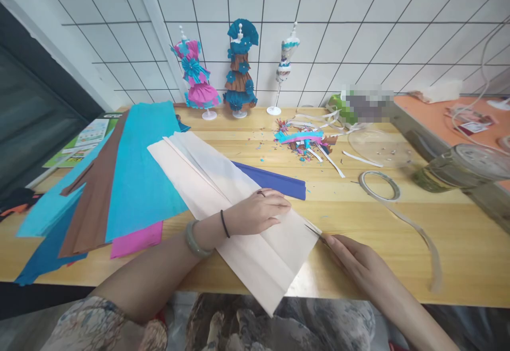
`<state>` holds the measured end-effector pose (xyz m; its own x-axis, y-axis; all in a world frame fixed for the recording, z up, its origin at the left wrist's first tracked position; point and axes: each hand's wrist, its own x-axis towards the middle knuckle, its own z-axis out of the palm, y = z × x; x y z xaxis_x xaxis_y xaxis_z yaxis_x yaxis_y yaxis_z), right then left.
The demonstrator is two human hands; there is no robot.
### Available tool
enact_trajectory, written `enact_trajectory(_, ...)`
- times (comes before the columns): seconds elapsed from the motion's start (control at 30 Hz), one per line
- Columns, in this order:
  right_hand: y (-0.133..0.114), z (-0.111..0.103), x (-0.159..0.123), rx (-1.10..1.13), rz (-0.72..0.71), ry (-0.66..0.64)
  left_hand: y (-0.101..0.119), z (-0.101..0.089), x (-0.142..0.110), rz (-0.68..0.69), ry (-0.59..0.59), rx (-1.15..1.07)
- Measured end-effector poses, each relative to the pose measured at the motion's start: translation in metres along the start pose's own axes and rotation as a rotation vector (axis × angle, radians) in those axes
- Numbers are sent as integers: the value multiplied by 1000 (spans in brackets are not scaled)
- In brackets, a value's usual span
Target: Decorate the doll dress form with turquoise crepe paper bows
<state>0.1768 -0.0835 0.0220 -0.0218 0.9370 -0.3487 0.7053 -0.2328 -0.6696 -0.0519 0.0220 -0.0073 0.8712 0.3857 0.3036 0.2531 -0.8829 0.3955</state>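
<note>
While the right hand's [353,258] grip is closed around the scissors [319,233] at the pale crepe paper's [290,239] right corner, the left hand [261,212] lies flat across the sheet. Its lowest corner overhangs the worktop's [358,282] front edge; bare wood stretches rightward toward the tape roll [380,186].

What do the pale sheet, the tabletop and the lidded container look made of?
Pale sheet: probably matte crepe-type paper; thin, with soft creases.
Tabletop: glossy wood or wood-look board; yellowish grain, bright reflection.
Lidded container: shiny clear plastic or glass, can't tell which; its walls look see-through.
</note>
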Motion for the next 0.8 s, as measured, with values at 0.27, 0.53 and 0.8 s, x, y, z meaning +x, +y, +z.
enact_trajectory(0.27,-2,3,-3,4,-7,24,0,0,0,3,4,-4)
enact_trajectory(0.53,-8,2,-4,8,-23,53,0,1,1,-2,0,7)
enact_trajectory(0.8,-8,4,-4,-16,-19,68,1,0,0,5,4,8)
